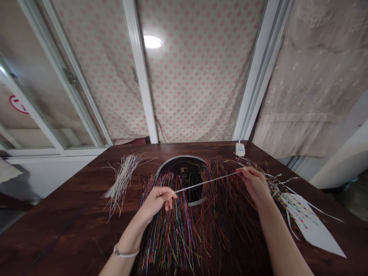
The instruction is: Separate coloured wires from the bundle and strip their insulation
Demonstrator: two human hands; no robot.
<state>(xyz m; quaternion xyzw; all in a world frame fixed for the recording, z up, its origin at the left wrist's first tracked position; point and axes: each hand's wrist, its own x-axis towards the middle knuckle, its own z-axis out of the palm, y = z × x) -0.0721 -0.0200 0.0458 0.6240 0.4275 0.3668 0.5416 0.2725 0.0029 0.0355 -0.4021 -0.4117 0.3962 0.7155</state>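
A thin white cord (207, 181) is stretched nearly straight between my two hands, sloping up to the right. My left hand (159, 199) pinches its lower end, with a beaded bracelet on that wrist. The other end sits between the thumb and fingers of my right hand (254, 182). Below my left hand spreads a thick pile of multicoloured cords (172, 237). Darker reddish-brown cords (221, 207) lie between the hands and under the right one. Behind the cord is a round black disc (186, 170) with a pale rim, partly covered by the strands.
A bundle of white cords (123, 182) lies on the dark wooden table (71, 203) at left. To the right are a white sheet with coloured dots (313, 226) and loose strands with small beads. A small white box (240, 149) stands near the back edge, before curtained windows.
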